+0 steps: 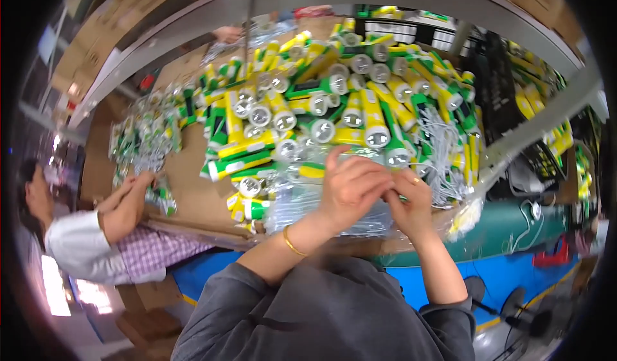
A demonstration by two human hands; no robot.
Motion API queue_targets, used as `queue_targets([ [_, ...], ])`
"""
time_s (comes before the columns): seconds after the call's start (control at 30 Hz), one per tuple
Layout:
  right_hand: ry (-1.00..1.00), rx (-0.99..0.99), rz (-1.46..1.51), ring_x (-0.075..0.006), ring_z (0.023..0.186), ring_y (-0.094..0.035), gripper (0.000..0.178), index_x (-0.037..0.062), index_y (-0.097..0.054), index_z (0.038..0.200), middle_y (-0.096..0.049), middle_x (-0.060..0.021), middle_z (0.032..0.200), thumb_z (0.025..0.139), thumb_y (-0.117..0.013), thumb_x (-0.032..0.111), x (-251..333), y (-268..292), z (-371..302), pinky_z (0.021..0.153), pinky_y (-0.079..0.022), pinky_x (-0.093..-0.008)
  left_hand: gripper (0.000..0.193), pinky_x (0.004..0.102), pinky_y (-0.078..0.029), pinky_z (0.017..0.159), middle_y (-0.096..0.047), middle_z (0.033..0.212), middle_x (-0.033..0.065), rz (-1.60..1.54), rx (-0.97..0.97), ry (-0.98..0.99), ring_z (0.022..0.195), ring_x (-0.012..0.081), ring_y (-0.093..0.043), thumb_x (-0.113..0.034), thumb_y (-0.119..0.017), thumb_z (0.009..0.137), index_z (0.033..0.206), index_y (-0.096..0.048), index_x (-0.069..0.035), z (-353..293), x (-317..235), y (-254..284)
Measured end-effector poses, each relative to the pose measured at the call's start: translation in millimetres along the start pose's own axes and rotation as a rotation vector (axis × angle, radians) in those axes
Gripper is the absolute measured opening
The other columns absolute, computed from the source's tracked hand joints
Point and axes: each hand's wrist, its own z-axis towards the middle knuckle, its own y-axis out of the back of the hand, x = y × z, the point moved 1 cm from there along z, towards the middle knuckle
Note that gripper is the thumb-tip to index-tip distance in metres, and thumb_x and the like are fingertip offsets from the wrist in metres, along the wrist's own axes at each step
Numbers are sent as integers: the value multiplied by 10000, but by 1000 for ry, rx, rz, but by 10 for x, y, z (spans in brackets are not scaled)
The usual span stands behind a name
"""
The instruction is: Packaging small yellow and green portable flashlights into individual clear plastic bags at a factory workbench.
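My left hand point(350, 190), with a gold bangle at its wrist, is closed, its fingertips pressed together. My right hand point(410, 200), with a ring on one finger, is closed in a pinch right beside it. The fingertips of both almost meet, and what they hold is too small or hidden to tell. Below and around them lies a stack of clear plastic bags point(299, 203) at the table's near edge. Just beyond the hands rises a large heap of yellow and green flashlights point(376, 120) with clear lens heads. To the right of my hands lies a bundle of pale grey cables point(443, 149).
At the left, another person point(96, 239) works at a pile of bagged flashlights point(151, 136). Across the table shows another person's hand point(228, 34). Black crates point(498, 97) stand at the right. A metal shelf bar point(546, 126) crosses there, above a green surface point(495, 232).
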Motion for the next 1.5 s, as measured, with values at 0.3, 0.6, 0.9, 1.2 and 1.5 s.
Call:
queue_targets([
  [0.3,-188,-250,296,-116,796,-503,62,14,-582,864,-548,-27,854,851,-539,-28,-41,599,-55,708,-409,-237,184,376,-481,800,-629,907,51,186,114,87,880,188,-604,-105,-694,785,937,-592,-83,-792,674,746],
  [0.6,-259,264,126,-210,865,-609,216,8,-656,1014,-642,-101,955,803,-646,46,-115,-55,98,783,-474,-290,197,292,-480,701,-637,879,127,795,-570,510,805,198,-605,-181,-567,928,1006,-586,-2,-1013,1636,3243],
  [0.9,-119,1003,-607,-315,866,-622,183,74,-681,909,-634,-113,860,769,-672,192,-180,-540,408,734,-497,-432,414,388,-461,908,-569,1244,189,19,369,304,1062,317,-586,-77,-649,786,1193,-581,-52,-758,1003,804],
  [1.2,174,479,-433,-270,721,-609,111,80,-593,792,-590,-53,748,765,-649,172,-27,-588,164,649,-472,-382,51,408,-511,643,-647,870,131,-79,490,287,742,364,-611,-61,-621,780,811,-628,-21,-523,657,284],
  [1.5,412,372,-692,-200,697,-565,106,135,-594,732,-561,0,730,665,-660,184,2,100,272,612,-445,-345,100,362,-530,748,-658,1056,144,-59,520,309,889,335,-645,-36,-644,777,872,-672,-17,-429,466,419],
])
